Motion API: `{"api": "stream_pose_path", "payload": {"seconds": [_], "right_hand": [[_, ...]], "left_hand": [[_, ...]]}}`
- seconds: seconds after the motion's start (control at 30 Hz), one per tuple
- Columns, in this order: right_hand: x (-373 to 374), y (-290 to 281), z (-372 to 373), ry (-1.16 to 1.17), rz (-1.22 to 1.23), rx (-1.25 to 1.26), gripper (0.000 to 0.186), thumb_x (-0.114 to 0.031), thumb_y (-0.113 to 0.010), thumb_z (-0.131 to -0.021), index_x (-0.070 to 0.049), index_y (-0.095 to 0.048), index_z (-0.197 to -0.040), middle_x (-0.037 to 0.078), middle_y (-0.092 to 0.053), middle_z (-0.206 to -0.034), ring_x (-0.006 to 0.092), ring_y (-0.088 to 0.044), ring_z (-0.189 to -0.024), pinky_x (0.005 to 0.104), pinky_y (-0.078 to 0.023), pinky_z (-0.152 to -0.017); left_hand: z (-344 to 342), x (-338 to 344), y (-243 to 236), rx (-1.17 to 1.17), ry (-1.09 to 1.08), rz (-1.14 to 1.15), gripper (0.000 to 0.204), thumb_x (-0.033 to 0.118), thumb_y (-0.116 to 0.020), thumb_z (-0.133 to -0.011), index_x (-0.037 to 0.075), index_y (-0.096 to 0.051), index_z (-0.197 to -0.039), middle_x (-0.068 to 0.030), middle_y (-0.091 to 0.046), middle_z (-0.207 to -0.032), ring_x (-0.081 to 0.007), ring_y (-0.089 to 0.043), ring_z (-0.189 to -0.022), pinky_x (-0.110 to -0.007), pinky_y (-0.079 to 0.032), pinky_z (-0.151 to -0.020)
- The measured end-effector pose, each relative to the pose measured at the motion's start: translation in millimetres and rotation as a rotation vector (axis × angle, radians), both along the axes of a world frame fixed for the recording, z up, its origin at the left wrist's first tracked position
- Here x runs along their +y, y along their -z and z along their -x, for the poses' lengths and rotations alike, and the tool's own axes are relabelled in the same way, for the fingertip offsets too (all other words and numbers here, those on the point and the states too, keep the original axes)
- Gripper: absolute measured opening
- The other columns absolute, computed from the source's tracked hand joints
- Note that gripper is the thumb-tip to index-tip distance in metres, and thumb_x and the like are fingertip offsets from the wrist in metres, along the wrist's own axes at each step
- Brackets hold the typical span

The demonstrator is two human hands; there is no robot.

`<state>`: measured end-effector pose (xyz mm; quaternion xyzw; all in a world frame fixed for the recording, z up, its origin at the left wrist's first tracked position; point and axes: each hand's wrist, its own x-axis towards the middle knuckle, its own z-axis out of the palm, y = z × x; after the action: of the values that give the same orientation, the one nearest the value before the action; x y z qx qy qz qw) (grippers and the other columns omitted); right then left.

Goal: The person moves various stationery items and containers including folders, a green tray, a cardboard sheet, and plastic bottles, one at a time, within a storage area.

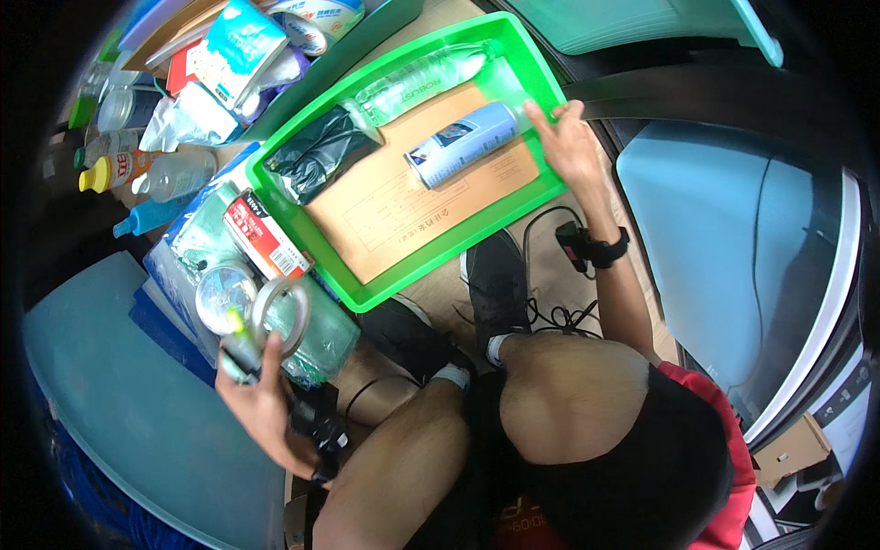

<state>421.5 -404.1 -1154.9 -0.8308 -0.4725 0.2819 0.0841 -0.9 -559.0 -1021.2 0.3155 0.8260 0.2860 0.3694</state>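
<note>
My right hand has its fingers over the right rim of a green plastic tray, thumb and fingers on either side of it. Inside lie a flat brown paper envelope, a light-blue spray can, a crumpled clear plastic bottle and a black plastic bag. At the lower left, my left hand is closed on a small pen-like item with a yellow-green end, slightly blurred. Just beyond its fingertips stands a tape roll; I cannot tell whether they touch it.
Beside the tray sit a red-and-white box, another tape roll and green plastic-wrapped packs. Several bottles and a tissue pack are at the upper left. Blue-grey bin lids flank me; black cables lie by my shoes.
</note>
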Motion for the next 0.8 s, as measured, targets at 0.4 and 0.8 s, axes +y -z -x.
{"api": "stream_pose_path", "payload": {"seconds": [0.4, 0.8], "right_hand": [[27, 44, 16, -0.192, -0.204, 0.149, 0.088, -0.057, -0.075, -0.088, 0.008, -0.048, -0.141, 0.030, -0.068, -0.118, 0.0359, -0.072, -0.106, 0.0434, -0.060, -0.083], [34, 19, 25, 0.105, -0.190, 0.637, 0.091, -0.038, -0.092, -0.073, 0.003, -0.044, -0.138, 0.025, -0.068, -0.116, 0.0251, -0.070, -0.103, 0.0375, -0.059, -0.083]], "left_hand": [[71, -51, 46, 0.622, 0.100, 0.029, 0.040, 0.023, -0.081, -0.084, -0.005, -0.070, -0.111, -0.0230, -0.073, -0.092, -0.0338, -0.068, -0.079, -0.046, -0.053, -0.077], [30, -43, 25, 1.056, 0.104, -0.239, 0.040, 0.025, -0.084, -0.087, -0.006, -0.068, -0.107, -0.0194, -0.068, -0.098, -0.0380, -0.066, -0.085, -0.046, -0.054, -0.076]]}}
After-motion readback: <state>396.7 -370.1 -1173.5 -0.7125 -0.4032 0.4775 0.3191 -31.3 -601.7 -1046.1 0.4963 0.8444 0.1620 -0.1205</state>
